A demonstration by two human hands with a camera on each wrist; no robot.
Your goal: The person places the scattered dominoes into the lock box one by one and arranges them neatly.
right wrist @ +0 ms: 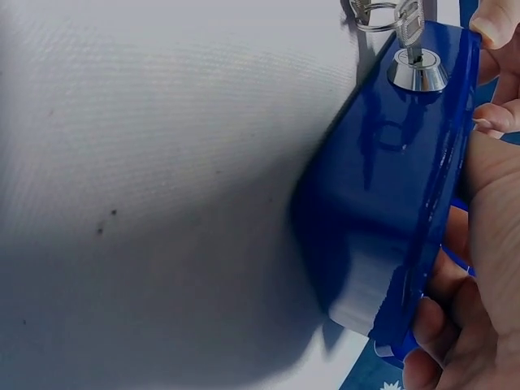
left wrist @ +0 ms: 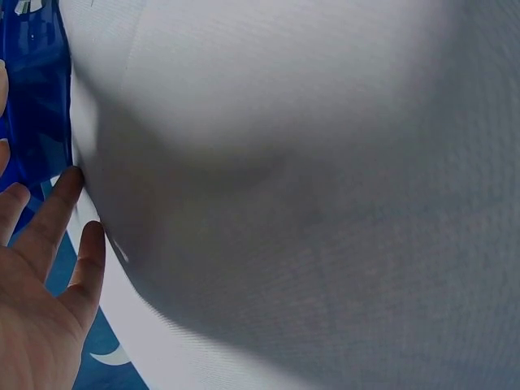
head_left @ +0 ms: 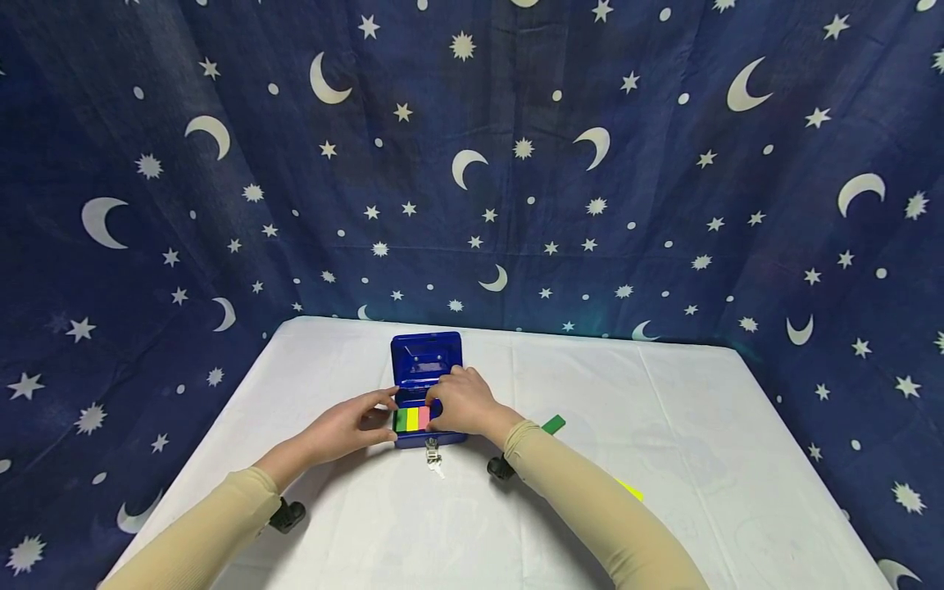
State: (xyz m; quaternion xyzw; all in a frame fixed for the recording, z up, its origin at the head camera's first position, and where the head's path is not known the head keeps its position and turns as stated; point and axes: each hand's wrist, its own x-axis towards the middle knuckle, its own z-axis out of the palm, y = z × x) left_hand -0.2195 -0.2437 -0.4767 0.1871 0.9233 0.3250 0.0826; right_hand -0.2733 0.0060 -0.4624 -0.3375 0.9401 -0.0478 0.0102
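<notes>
A small blue metal cash box (head_left: pixel 426 358) stands on the table with its lid raised. Green (head_left: pixel 401 420), yellow (head_left: pixel 413 419) and pink blocks (head_left: pixel 424 419) lie side by side inside it. At the box's left side, my left hand (head_left: pixel 347 428) holds it with thumb and index finger spread at the corners. My right hand (head_left: pixel 465 401) reaches in from the right, thumb and index finger at the ends of the pink block; part of the box is hidden beneath this hand. Keys (right wrist: pixel 412 28) hang from the lock (right wrist: pixel 418 71) on the front.
A green block (head_left: pixel 553 424) lies on the white-covered table (head_left: pixel 664 426), right of the box. Farther right and nearer, a yellow piece (head_left: pixel 630 490) shows partly behind the right sleeve. Dark blue cloth with moons and stars (head_left: pixel 501 205) surrounds the table.
</notes>
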